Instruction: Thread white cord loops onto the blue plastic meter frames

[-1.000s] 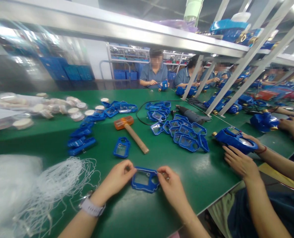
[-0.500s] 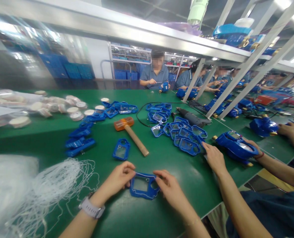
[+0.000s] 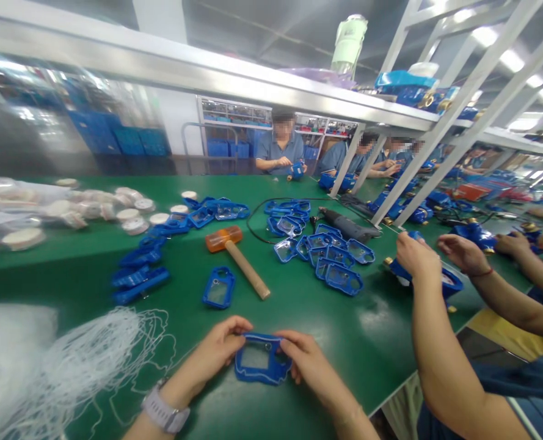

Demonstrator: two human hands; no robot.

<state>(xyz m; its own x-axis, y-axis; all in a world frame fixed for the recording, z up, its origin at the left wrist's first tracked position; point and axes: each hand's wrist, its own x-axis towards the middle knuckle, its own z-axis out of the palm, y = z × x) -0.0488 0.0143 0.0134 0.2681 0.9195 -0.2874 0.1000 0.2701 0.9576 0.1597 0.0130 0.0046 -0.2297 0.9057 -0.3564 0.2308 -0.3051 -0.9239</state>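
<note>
Between my two hands is a blue plastic cover frame (image 3: 273, 374) with a clear window and a round hole at its right end. A thin pale cord runs along its edge. My left hand (image 3: 223, 342), with a watch on the wrist, grips the left top corner. The right end is pinched by my right hand (image 3: 305, 357), fingers curled around the rim. Just beyond lies another blue cover (image 3: 219, 287), flat on the green table. Left of my left hand spreads a tangle of thin white cords (image 3: 110, 342).
A mallet (image 3: 246, 266) with an orange head lies ahead. Several blue covers (image 3: 328, 260) are heaped to its right, beside a dark power tool (image 3: 349, 225). More covers (image 3: 140, 278) and white discs (image 3: 134, 223) are at left. A co-worker's hands (image 3: 420, 256) work at right over a blue meter.
The co-worker at right has drawn a hand back from the cover pile and raised it over the meter. My hands still hold the cover; the view has tilted slightly.
</note>
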